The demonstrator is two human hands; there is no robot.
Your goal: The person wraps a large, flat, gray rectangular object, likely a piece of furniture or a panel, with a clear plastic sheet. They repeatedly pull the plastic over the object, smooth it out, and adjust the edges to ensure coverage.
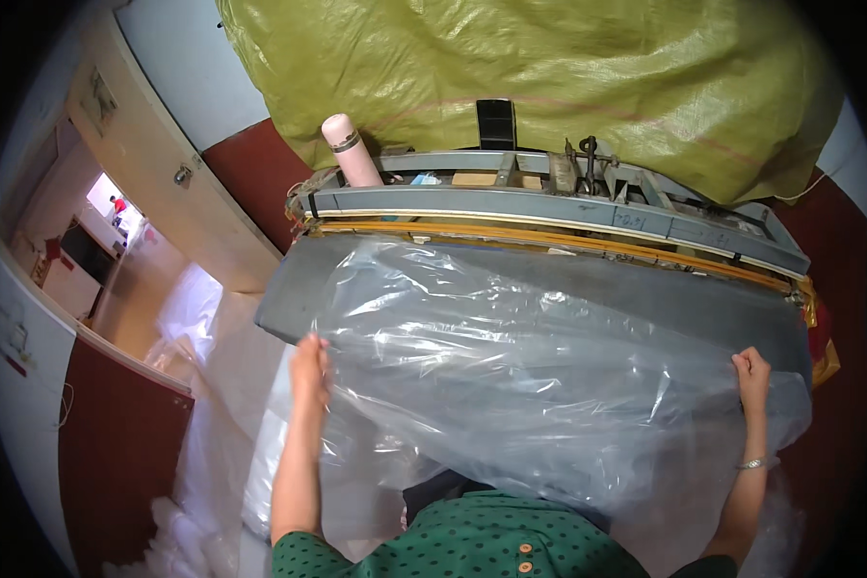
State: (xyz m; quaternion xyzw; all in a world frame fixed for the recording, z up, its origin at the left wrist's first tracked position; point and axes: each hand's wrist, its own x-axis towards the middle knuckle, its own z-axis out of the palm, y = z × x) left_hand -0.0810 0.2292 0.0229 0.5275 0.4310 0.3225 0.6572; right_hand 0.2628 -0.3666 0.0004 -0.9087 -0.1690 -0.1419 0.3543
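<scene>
Stretching clear plastic sheeting (491,347) across the grey surface (294,284) — left hand (309,374) and right hand (753,372), fingers pinching its opposite sides.

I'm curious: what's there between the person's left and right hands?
In the head view, a crinkled clear plastic sheet spans the stretch between the left hand and the right hand, lying partly over the grey tabletop.

Left of the pink bottle (354,159), a red shape (118,204) is too small to tell; the yellow-green sheet (588,67) above is cropped.
</scene>
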